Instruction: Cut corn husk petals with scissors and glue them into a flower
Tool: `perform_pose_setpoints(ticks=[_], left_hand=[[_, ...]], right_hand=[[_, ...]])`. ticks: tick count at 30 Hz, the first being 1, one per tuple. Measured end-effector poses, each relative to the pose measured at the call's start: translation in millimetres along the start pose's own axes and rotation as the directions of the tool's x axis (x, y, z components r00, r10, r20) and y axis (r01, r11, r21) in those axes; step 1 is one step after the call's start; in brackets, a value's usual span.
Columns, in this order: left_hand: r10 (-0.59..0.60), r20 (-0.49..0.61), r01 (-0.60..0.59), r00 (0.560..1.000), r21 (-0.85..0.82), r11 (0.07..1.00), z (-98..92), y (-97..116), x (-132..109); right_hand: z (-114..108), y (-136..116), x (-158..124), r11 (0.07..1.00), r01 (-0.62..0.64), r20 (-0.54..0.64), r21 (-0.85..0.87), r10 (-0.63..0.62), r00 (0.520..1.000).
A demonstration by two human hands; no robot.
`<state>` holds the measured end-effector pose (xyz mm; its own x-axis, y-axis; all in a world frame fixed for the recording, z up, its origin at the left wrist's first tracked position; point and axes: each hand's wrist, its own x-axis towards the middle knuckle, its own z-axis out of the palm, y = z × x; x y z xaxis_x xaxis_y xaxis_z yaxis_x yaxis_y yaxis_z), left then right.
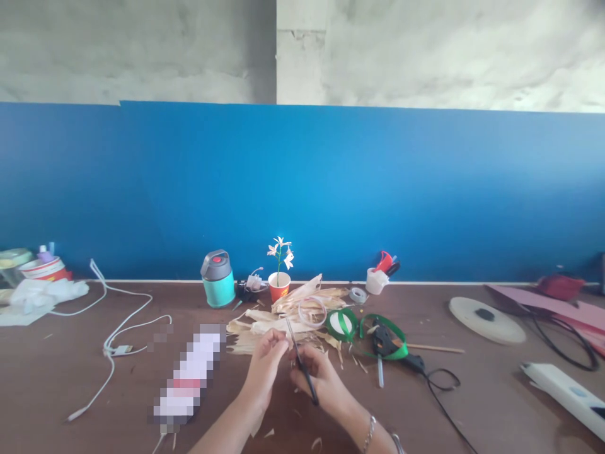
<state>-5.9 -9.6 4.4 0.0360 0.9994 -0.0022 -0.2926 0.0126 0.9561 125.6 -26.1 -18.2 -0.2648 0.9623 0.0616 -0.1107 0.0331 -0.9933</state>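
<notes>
Black-handled scissors (307, 379) slant above the brown table (496, 403), tips toward its far edge, handles toward the near.

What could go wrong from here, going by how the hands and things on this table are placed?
The blades of the scissors in the right hand are close to the left hand, so a slip might nick it. The red cup with white flowers stands right by the dry husks; pulling at the pile could perhaps tip it.
</notes>
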Motion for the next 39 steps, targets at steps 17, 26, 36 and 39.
perform_pose_setpoints(ticks=[17,26,36,39], left_hand=[[0.024,0.010,-0.024,1.000,0.002,1.000,4.3,4.1,-4.2],[0.031,0.034,-0.031,0.999,-0.014,0.999,3.9,3.4,-4.7],[0.022,0.038,-0.021,0.999,-0.028,0.999,3.4,7.9,-4.0],[0.011,0.065,-0.007,0.998,-0.059,0.998,3.1,7.1,-4.1]], right_hand=[[0.1,8.8,2.5,1.000,-0.010,-0.020,0.017,0.011,1.000],[2.0,3.2,1.8,1.000,0.015,-0.014,0.020,-0.015,1.000],[-0.2,5.9,2.8,0.999,0.035,-0.005,-0.007,-0.035,0.999],[-2.1,8.6,3.9,0.998,0.046,-0.021,-0.042,-0.047,0.999]])
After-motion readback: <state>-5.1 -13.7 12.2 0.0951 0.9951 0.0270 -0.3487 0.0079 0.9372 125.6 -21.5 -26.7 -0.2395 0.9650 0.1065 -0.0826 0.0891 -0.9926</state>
